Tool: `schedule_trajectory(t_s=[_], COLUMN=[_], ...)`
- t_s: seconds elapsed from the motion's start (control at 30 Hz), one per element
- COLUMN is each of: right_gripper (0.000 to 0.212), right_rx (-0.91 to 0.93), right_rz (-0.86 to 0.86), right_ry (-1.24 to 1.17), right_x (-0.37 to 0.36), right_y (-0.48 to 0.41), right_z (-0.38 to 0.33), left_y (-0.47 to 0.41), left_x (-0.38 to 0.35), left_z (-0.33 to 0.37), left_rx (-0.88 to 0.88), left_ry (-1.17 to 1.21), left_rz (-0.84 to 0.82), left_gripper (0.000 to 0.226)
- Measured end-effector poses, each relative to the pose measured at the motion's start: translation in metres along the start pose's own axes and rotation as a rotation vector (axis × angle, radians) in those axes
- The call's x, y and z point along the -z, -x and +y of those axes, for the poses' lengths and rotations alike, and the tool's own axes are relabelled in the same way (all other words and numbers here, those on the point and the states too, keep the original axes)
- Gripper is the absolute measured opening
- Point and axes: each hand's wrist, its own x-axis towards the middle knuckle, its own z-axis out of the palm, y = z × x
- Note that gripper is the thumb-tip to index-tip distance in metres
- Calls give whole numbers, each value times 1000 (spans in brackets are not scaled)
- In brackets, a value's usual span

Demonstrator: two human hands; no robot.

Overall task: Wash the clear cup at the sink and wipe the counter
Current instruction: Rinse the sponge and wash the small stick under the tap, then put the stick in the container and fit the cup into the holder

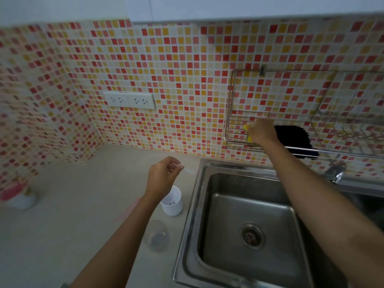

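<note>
The right hand (pixel 262 132) grips a yellow sponge (pixel 246 128) in the wire rack (pixel 230 113) — the left hand (pixel 164 173) hovers curled, its hold unclear, with the clear cup (pixel 156 235) on the counter (pixel 83 204) at its 6 o'clock.

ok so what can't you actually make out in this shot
Head view only:
- yellow item in the wire rack: the right hand covers most of it; grip unclear.
- left hand: motion blur; whether it pinches anything cannot be told.
- clear cup: left forearm overlaps its edge; contents faint.
- pink object at the left edge: too blurred to identify.
</note>
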Motion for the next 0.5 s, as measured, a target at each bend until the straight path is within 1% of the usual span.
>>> schedule_trajectory(t_s=[0.03, 0.07, 0.13, 0.17, 0.2, 0.23, 0.27, 0.3, 0.33, 0.4, 0.47, 0.5], right_gripper=[28, 29, 22, 21, 22, 23, 24, 27, 33, 54, 74, 82], right_rx=[26, 104, 333, 445, 535, 595, 611, 589, 540, 431, 371, 345], right_rz=[92, 210, 437, 493, 503, 472, 397, 274, 112, -237, -442, -496], right_ry=[-31, -76, -195, -273, -341, -395, -421, -427, -409, -359, -350, -366], right_x=[1, 1, -4, -12, -26, -45, -66, -90, -113, -156, -189, -201], right_y=[9, 20, 59, 83, 107, 128, 146, 158, 168, 181, 189, 192], right_z=[-2, -6, -16, -23, -28, -30, -31, -29, -28, -26, -26, -28], left_y=[-1, -2, -3, -2, -1, 0, 2, 5, 7, 12, 15, 16], left_x=[3, 6, 10, 12, 13, 13, 12, 10, 8, 3, -2, -5], left_z=[-6, -12, -28, -37, -46, -55, -64, -72, -80, -94, -107, -112], left_rx=[2, 5, 18, 26, 35, 43, 51, 60, 65, 69, 70, 69], left_ry=[-5, -13, -40, -57, -76, -93, -107, -118, -130, -149, -160, -164], left_rz=[-4, -9, -27, -39, -53, -71, -91, -115, -138, -177, -199, -207], left_gripper=[15, 15, 15, 15, 15, 15, 14, 13, 12, 11, 10, 10])
